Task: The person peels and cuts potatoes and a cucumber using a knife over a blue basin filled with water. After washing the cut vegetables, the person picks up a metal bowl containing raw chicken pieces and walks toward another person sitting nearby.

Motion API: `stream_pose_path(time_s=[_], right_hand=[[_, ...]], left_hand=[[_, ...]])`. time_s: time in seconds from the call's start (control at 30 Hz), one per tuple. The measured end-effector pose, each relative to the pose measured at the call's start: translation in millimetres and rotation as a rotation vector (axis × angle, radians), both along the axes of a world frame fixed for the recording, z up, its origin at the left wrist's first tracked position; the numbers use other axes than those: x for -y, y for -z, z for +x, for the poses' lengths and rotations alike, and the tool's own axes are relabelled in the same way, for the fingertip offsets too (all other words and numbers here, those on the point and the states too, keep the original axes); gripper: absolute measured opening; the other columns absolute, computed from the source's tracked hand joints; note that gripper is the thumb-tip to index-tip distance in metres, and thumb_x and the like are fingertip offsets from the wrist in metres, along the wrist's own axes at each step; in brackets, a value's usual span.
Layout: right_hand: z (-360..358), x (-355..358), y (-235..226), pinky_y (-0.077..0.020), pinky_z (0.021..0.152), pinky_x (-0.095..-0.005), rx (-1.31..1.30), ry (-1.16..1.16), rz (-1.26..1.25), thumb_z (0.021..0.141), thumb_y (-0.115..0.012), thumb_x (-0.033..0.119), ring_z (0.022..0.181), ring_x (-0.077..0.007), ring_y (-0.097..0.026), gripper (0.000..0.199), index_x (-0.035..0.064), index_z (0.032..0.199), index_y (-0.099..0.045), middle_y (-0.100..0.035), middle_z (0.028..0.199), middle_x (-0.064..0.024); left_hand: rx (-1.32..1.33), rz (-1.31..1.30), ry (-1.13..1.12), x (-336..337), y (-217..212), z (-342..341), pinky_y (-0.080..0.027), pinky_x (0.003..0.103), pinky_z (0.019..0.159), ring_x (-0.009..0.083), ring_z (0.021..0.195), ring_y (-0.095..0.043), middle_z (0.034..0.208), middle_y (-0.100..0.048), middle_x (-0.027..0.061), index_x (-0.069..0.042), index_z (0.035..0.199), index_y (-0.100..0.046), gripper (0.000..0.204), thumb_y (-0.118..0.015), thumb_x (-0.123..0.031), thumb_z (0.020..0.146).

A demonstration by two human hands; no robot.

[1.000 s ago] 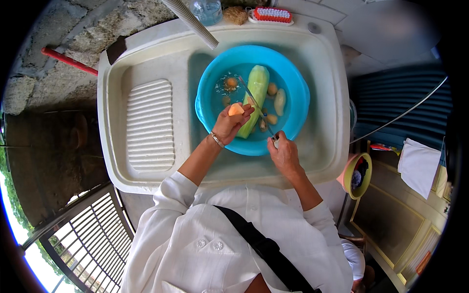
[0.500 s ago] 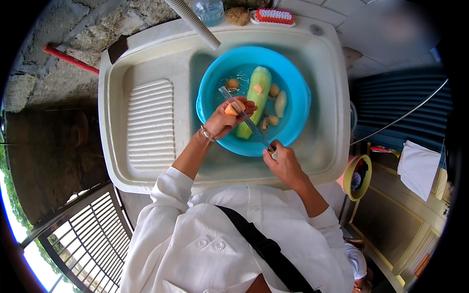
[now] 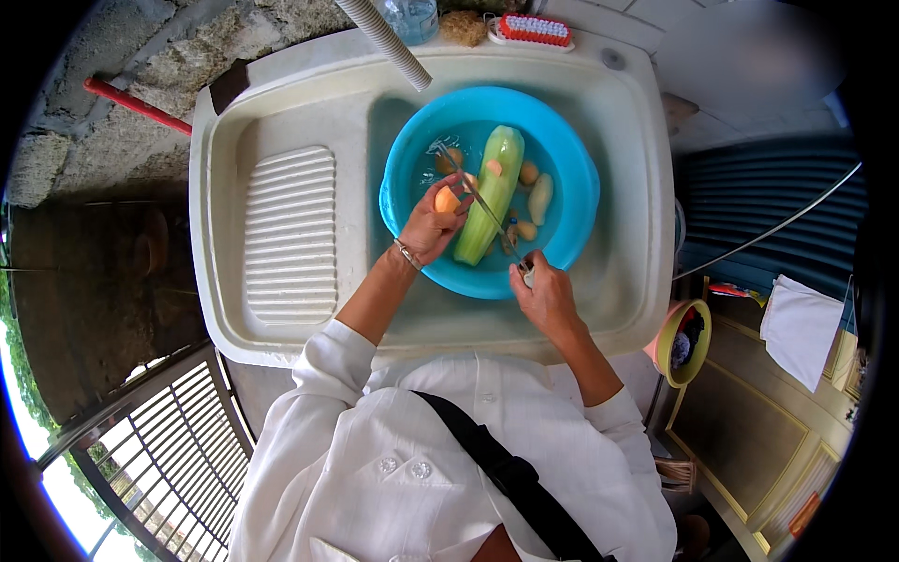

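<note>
My left hand [image 3: 429,229] is closed around an orange chunk of vegetable [image 3: 446,199], perhaps carrot, above the left part of a blue basin [image 3: 584,211] of water. In my right hand [image 3: 548,302], near the basin's front rim, is a knife [image 3: 483,203]. Its thin blade slants up and left past the chunk, with a small pale-orange piece [image 3: 470,182] beside it. A long, pale green gourd [image 3: 491,211] lies in the basin. Around it are a whitish elongated vegetable [image 3: 540,199], a round orange-brown piece [image 3: 448,160] and several smaller pieces.
The basin sits in a white sink with a ribbed drainboard [image 3: 290,239] on its left. A grey corrugated hose [image 3: 386,45] hangs over the back. Along the rear edge are a clear bottle [image 3: 412,21], a fibrous scrubber [image 3: 464,28] and a red brush [image 3: 536,30]. A yellow bucket [image 3: 699,330] stands to the right.
The knife blade has shifted away from the chunk, toward its right side. A small pale-orange piece now shows beside the blade. My left hand has turned slightly and moved down.
</note>
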State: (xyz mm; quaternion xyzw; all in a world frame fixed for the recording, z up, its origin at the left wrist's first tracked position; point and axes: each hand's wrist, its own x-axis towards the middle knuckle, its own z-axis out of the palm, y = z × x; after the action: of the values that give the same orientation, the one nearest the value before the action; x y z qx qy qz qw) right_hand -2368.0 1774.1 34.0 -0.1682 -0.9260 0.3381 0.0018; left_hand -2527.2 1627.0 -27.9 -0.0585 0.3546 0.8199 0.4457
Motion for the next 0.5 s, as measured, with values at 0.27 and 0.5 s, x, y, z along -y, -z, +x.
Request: stream_pose_path(time_s=[0.27,0.5], right_hand=[[8.5,8.8,-22.6,-0.0472,0.052,-0.0397,-0.072,-0.001,-0.247,0.084,-0.060,0.020,0.058,-0.0335,-0.060,0.022,-0.0001,0.083,-0.052,-0.059,0.062,-0.0164],[9.6,5.5,-15.4,-0.0475,0.052,-0.0397,0.077,-0.044,-0.156,0.083,-0.062,0.018,0.057,-0.0330,-0.060,0.022,-0.0002,0.083,-0.051,-0.060,0.065,-0.0173]], left_hand=[[-0.001,-0.027,0.079,5.1,-4.1,-5.1,-0.044,0.036,0.095,0.0253,0.110,-0.052,0.104,-0.053,0.0068,-0.005,0.114,-0.043,0.060,-0.040,0.023,0.061],[-0.042,-0.037,0.087,2.6,-14.1,6.1,-0.047,0.033,0.091,0.0225,0.108,-0.054,0.102,-0.054,0.0059,-0.006,0.114,-0.045,0.055,-0.043,0.020,0.066]])
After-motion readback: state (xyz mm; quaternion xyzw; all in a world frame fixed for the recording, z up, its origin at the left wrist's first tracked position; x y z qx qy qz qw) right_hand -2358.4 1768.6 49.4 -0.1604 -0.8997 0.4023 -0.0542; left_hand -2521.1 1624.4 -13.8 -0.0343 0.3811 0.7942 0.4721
